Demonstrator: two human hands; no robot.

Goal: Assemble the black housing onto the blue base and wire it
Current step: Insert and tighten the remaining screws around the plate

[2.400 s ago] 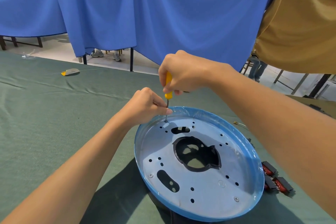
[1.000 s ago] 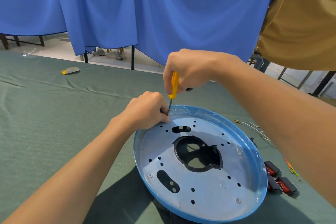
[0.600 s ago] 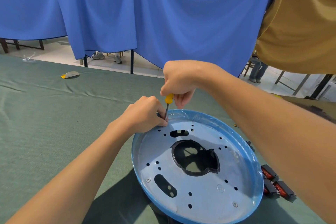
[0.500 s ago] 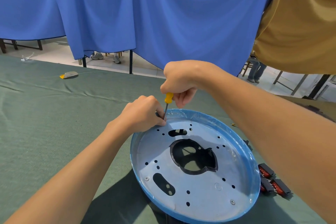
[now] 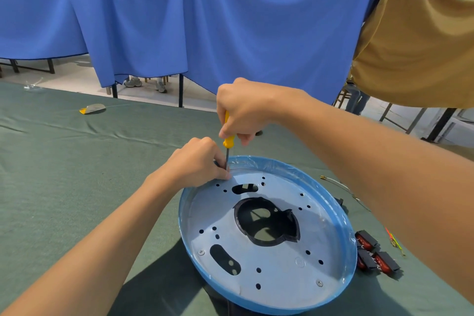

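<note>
On green cloth (image 5: 64,174), round blue base (image 5: 282,277)

Blue base (image 5: 282,272): one. Black housing (image 5: 292,223), seen through the centre opening: one. Screwdriver (image 5: 229,141), yellow handle: one. Hands: two, left hand (image 5: 197,161) and right hand (image 5: 243,108). Screw heads (image 5: 201,252) seated in the base: two. Red-and-black modules (image 5: 366,241): three. Thin wires (image 5: 336,183) showing: two. Yellow-grey scrap (image 5: 92,109): one.

Free cloth (image 5: 77,187) left; switches (image 5: 369,255), perhaps, right
</note>
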